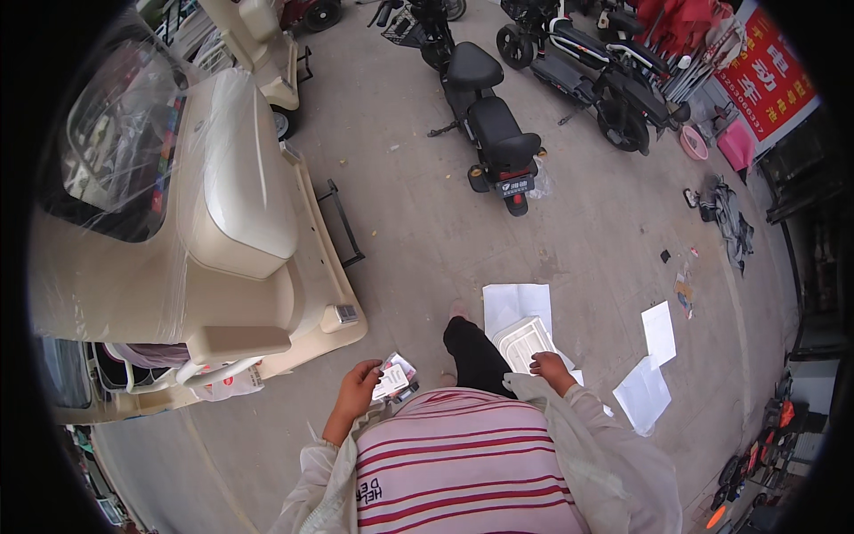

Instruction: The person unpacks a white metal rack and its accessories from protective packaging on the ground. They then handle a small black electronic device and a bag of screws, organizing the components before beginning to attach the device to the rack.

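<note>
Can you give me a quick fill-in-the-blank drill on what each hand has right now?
1. The left hand holds a small ____ of cards or leaflets.
2. The right hand grips a white ribbed ____.
3. Loose white ____ lie on the concrete ground ahead of the person.
4. A black ____ is parked further ahead, behind the cream vehicle seat.

Missing words: stack; tray; paper sheets; scooter

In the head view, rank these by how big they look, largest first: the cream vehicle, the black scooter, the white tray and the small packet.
1. Cream vehicle
2. Black scooter
3. White tray, touched by the right hand
4. Small packet, held in the left hand

The vehicle also stands nearer than the scooter.
</note>
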Available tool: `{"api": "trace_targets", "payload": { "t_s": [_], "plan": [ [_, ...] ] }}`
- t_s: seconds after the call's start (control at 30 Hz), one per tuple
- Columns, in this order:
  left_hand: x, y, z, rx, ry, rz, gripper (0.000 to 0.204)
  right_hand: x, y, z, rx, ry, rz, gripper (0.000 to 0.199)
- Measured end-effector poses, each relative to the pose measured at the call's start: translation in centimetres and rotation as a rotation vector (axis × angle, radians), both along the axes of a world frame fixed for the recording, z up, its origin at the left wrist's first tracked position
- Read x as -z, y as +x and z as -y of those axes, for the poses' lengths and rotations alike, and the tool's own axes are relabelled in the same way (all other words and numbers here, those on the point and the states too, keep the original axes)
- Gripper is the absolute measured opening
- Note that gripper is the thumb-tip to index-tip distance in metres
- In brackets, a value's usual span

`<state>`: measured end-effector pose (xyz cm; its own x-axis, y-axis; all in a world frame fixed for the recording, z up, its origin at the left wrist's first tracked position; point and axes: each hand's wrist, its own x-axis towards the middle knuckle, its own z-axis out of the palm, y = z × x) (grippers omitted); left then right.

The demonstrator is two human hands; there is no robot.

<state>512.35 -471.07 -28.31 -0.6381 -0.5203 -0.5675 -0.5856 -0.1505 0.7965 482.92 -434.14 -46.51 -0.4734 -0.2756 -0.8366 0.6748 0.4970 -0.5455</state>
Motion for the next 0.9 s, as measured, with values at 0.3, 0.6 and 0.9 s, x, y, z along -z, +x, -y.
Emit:
{"api": "trace_targets", "payload": {
  "t_s": [0.3,0.6,0.9],
  "plan": [
    [-0.1,-14.6,13.3,-0.080,-0.103,-0.088,0.031,-1.6,-17.9,17.5,0.133,-0.063,-0.062,0.029],
    [-4.7,-31.0,24.6,-0.065,-0.118,-0.161,0.030,-5.1,-35.9,37.6,0.129,-0.103,-0.126,0.024],
    [-2.8,-41.4,37.3,-0.199,-0.107,-0.180,0.029,-7.7,-46.2,52.8,0.180,-0.223,0.016,0.024]
  ]
}}
